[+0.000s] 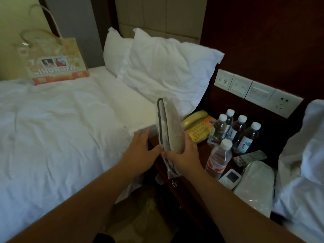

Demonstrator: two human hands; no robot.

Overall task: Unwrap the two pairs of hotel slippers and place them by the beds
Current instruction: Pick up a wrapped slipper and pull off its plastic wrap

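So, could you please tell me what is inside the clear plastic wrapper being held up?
A pair of slippers, pressed flat together with a dark sole edge showing. The right hand covers their lower end; the wrapper looks unopened.

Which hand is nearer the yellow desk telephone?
Right. The right hand, gripping the plastic-wrapped slipper pair, sits just beside the yellow desk telephone; the left hand is farther, by the white bed.

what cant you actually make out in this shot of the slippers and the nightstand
All from the head view:
- Wrapped slippers in the right hand: seen edge-on, so the plastic's opening is not visible.
- Left hand: whether its fingers touch the wrap is unclear.
- Second wrapped pair: its far end is covered by the bedding at the right.
- Water bottles: label text too small.
- Floor between the beds: dark, mostly blocked by the forearms.
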